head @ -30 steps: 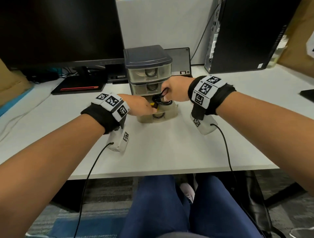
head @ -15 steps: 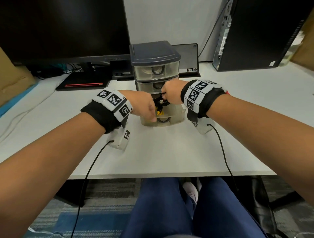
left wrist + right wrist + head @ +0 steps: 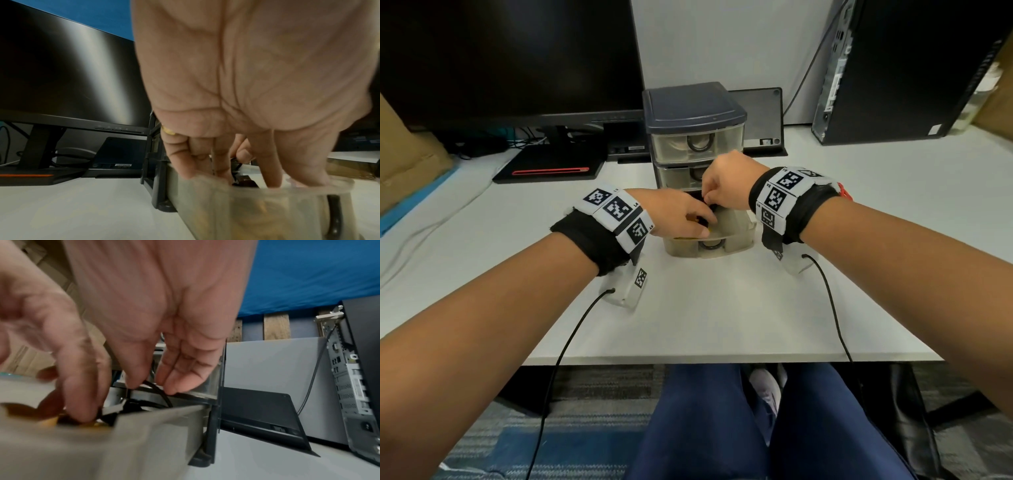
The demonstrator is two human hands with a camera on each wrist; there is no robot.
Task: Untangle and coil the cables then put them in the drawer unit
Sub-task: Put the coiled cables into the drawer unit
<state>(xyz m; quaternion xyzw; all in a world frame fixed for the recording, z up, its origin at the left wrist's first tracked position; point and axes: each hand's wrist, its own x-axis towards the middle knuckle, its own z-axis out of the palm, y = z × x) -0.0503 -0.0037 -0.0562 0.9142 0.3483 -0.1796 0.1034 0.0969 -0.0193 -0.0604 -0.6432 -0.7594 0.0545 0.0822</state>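
The drawer unit (image 3: 695, 109) stands mid-desk, dark lid over three clear drawers, with the bottom drawer (image 3: 736, 236) pulled out. Both hands reach into that drawer. My left hand (image 3: 702, 226) points its straight fingers (image 3: 269, 170) down inside and presses on a coiled black cable (image 3: 244, 182). My right hand (image 3: 710, 200) comes in from above the drawer's back, its fingertips (image 3: 170, 389) and thumb pinching a loop of the black cable (image 3: 162, 394). Something yellow (image 3: 263, 209) shows through the drawer's clear front. Most of the coil is hidden by the hands.
A dark monitor (image 3: 510, 58) on its stand (image 3: 551, 168) fills the back left, and a black computer tower (image 3: 914, 68) stands at the back right. A flat dark device (image 3: 760, 116) lies behind the unit. The white desk (image 3: 705, 308) stretches toward me.
The black coil that showed between the hands a second ago has gone down into the open bottom drawer. Both hands have followed it in, and my view has shifted a little.
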